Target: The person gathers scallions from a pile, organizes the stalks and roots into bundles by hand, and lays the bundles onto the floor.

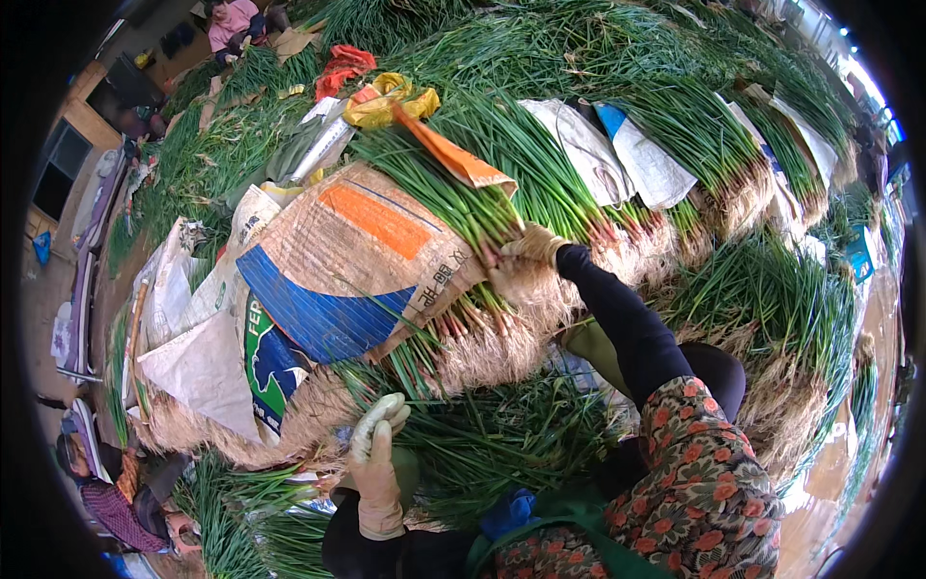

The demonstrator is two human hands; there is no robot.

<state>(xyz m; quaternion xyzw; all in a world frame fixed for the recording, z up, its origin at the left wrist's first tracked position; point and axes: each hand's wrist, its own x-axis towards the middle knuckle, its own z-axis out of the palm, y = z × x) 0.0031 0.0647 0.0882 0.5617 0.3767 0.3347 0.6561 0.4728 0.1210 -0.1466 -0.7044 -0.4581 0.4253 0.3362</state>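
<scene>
My right hand (pixel 534 248), in a pale glove, reaches forward and grips green onions (pixel 499 221) near their reddish bulbs. An orange-and-tan sack flap (pixel 463 163) covers part of their leaves. Just left of this hand, a large printed woven sack (pixel 347 253) lies over more onions, whose pale roots (pixel 492 354) stick out along its lower edge. My left hand (pixel 377 463), also gloved, is raised near my knee with its fingers loosely bent. Nothing shows in it. Loose green leaves (pixel 506 427) lie beside it, between my legs.
White woven sacks (pixel 579 148) cover neighbouring onion rows. More onions with long roots (pixel 767 383) lie at my right. A yellow plastic bag (pixel 394 101) and a red one (pixel 343 69) rest farther back. One person (pixel 235 29) sits at the upper left, another (pixel 123 506) at the lower left.
</scene>
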